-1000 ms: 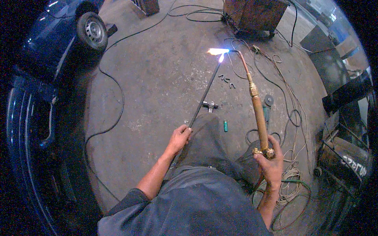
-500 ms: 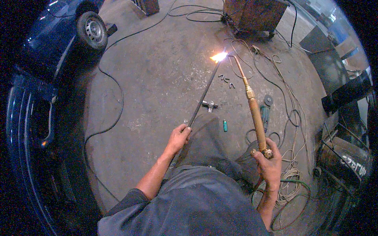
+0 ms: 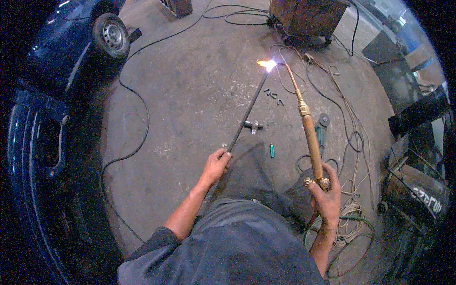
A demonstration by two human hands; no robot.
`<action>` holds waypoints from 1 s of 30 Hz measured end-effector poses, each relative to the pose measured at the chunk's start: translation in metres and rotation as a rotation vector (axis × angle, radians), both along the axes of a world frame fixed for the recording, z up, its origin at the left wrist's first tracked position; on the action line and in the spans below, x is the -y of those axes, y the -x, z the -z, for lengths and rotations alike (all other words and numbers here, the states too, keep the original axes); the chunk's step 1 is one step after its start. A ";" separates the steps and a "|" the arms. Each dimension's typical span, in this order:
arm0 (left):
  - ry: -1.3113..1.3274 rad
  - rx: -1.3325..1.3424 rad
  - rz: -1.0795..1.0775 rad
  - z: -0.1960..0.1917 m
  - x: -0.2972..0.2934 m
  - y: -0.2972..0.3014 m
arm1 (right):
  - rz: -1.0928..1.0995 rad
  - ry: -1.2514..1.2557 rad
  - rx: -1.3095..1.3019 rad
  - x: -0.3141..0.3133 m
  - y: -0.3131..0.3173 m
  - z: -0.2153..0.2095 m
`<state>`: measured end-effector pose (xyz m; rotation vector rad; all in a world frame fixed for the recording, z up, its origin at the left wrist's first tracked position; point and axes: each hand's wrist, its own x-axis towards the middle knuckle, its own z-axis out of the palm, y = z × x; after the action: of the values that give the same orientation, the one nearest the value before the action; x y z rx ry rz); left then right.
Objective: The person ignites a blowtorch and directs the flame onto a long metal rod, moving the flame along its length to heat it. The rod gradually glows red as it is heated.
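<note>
My left hand (image 3: 216, 166) is closed round a long dark metal rod (image 3: 250, 108) that slants up and away to the right. In my right hand (image 3: 326, 194) is a brass gas torch (image 3: 311, 140), gripped at its valve end. Its bent copper tip meets the far end of the rod, where a bright flame (image 3: 270, 65) glows white with orange to its left. Beneath the rod a hammer (image 3: 254, 126) lies on the floor. Several small bent metal pieces (image 3: 273, 96) lie beyond it. A green lighter (image 3: 272, 151) rests nearer to me.
Right of the torch lies a green angle grinder (image 3: 322, 130). Cables and hoses (image 3: 349, 223) coil along the right side. A rusty metal cabinet (image 3: 308, 21) stands at the back, a dark cylinder (image 3: 413, 190) at the right. A blue car (image 3: 76, 38) and a detached-looking dark-blue panel (image 3: 35, 137) occupy the left.
The torch has shifted slightly right, and its tip slightly up. The rod's far end has moved a little up and right. The orange part of the flame looks smaller.
</note>
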<state>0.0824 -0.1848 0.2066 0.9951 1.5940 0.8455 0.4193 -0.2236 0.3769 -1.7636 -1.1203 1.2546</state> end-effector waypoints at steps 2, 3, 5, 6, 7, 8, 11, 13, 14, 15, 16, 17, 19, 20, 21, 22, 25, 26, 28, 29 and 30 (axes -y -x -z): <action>-0.009 -0.005 -0.003 -0.001 0.000 -0.001 | -0.046 -0.121 0.006 0.000 -0.004 0.011; -0.015 -0.005 -0.010 -0.001 0.000 -0.002 | -0.064 -0.144 0.001 0.001 -0.006 0.013; -0.016 -0.011 -0.015 -0.001 0.000 -0.002 | -0.092 -0.152 -0.019 0.001 -0.007 0.012; -0.011 -0.016 -0.012 0.001 -0.001 -0.001 | -0.105 -0.137 -0.033 0.001 -0.007 0.011; -0.005 -0.020 -0.009 0.001 -0.001 -0.001 | -0.110 -0.151 -0.032 0.001 -0.007 0.011; -0.002 -0.025 -0.008 0.000 -0.002 -0.002 | -0.114 -0.165 -0.028 0.001 -0.007 0.013; -0.009 -0.048 -0.001 -0.004 -0.002 -0.004 | -0.120 -0.196 -0.027 0.000 -0.007 0.014; -0.031 -0.077 0.007 0.000 -0.002 -0.004 | -0.120 -0.217 -0.026 0.000 -0.007 0.015; -0.038 -0.072 0.004 0.002 -0.002 -0.004 | -0.119 -0.228 -0.023 -0.001 -0.007 0.016; -0.044 -0.066 0.001 0.003 -0.001 -0.004 | -0.117 -0.240 -0.020 -0.001 -0.006 0.017; -0.050 -0.061 -0.002 0.004 -0.001 -0.004 | -0.106 -0.224 -0.029 -0.002 -0.005 0.015; -0.058 -0.055 0.002 0.005 -0.001 -0.003 | -0.095 -0.207 -0.038 -0.002 -0.002 0.012; -0.071 -0.042 0.011 0.007 -0.002 -0.003 | -0.076 -0.155 -0.041 -0.001 0.000 0.006; -0.069 -0.049 0.009 0.007 -0.002 -0.002 | -0.069 -0.120 -0.034 -0.001 0.000 0.003; -0.066 -0.055 0.007 0.008 -0.003 -0.002 | -0.063 -0.084 -0.028 -0.001 0.001 0.001; -0.064 -0.062 0.004 0.008 -0.003 -0.002 | -0.080 -0.112 -0.023 -0.001 -0.001 0.004; -0.044 -0.057 -0.010 0.003 -0.004 -0.004 | -0.123 -0.192 -0.006 -0.003 -0.005 0.008; -0.029 -0.046 -0.019 -0.001 -0.004 -0.006 | -0.128 -0.218 0.000 -0.003 -0.003 0.007; 0.001 -0.025 -0.037 -0.009 -0.005 -0.009 | -0.134 -0.229 0.010 -0.003 -0.004 0.007; -0.009 -0.033 -0.032 -0.009 -0.004 -0.009 | -0.139 -0.215 0.013 -0.004 -0.006 0.008; -0.019 -0.041 -0.027 -0.007 -0.003 -0.008 | -0.140 -0.205 0.009 -0.004 -0.006 0.008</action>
<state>0.0905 -0.1815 0.2139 1.0123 1.6399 0.8645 0.4252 -0.2195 0.3687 -1.5622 -1.3470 1.1680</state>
